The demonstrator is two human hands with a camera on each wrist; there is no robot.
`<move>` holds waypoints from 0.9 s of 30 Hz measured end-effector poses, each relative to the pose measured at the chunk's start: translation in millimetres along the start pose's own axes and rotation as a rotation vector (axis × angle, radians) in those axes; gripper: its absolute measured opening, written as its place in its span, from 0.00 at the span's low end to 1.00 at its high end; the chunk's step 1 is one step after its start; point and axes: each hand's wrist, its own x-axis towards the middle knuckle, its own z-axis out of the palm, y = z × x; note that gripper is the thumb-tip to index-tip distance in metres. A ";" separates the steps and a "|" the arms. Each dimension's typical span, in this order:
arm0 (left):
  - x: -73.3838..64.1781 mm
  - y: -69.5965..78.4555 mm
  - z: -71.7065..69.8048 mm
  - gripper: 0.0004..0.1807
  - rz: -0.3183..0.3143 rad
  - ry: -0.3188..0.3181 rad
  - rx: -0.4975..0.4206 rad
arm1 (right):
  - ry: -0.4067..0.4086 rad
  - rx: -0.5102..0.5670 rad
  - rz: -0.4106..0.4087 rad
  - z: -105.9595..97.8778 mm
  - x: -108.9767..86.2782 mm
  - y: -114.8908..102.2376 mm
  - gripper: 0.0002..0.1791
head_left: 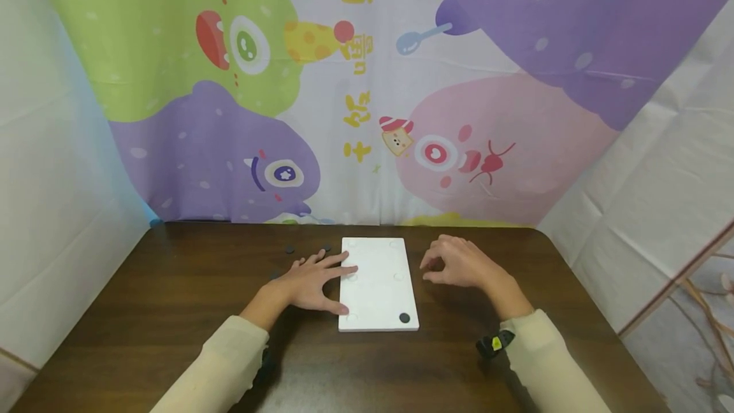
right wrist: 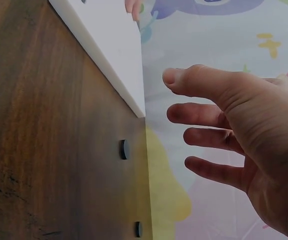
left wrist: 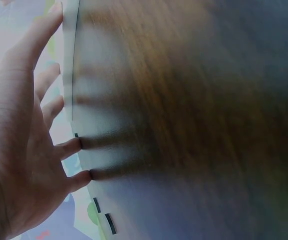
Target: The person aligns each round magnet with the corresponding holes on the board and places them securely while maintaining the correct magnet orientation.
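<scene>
A white rectangular board lies on the dark wooden table, with shallow round recesses along its two long sides. One black disc sits in its near right corner. My left hand has its fingers spread, with the thumb and some fingertips touching the board's left edge. In the left wrist view the other fingertips of that hand reach down to the table beside the board. Right of the board hovers my right hand, fingers loosely bent; the right wrist view shows nothing between its fingers.
Left of the board, loose black discs lie on the table, some near the left hand. Two more discs show near the table edge in the right wrist view. A cartoon-printed curtain hangs behind the table.
</scene>
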 end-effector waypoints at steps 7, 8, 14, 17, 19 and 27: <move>1.0 -0.4 0.5 0.53 0.001 -0.001 -0.002 | 0.001 -0.005 0.022 -0.9 2.4 2.3 0.08; 0.9 -0.8 0.6 0.53 0.001 0.001 -0.002 | 0.003 -0.003 0.031 -0.5 2.6 2.5 0.08; 1.3 -2.3 1.8 0.53 0.004 0.003 -0.001 | 0.023 0.018 0.071 2.3 4.4 3.7 0.12; 2.3 -1.9 1.1 0.53 0.003 0.002 0.000 | 0.035 0.010 0.081 2.8 4.8 4.4 0.12; 2.5 -1.3 0.5 0.53 0.005 0.004 0.002 | 0.043 0.003 0.084 3.3 5.0 4.8 0.12; 0.7 0.2 0.5 0.53 0.011 0.001 0.005 | 0.067 -0.010 0.117 6.5 3.9 9.0 0.14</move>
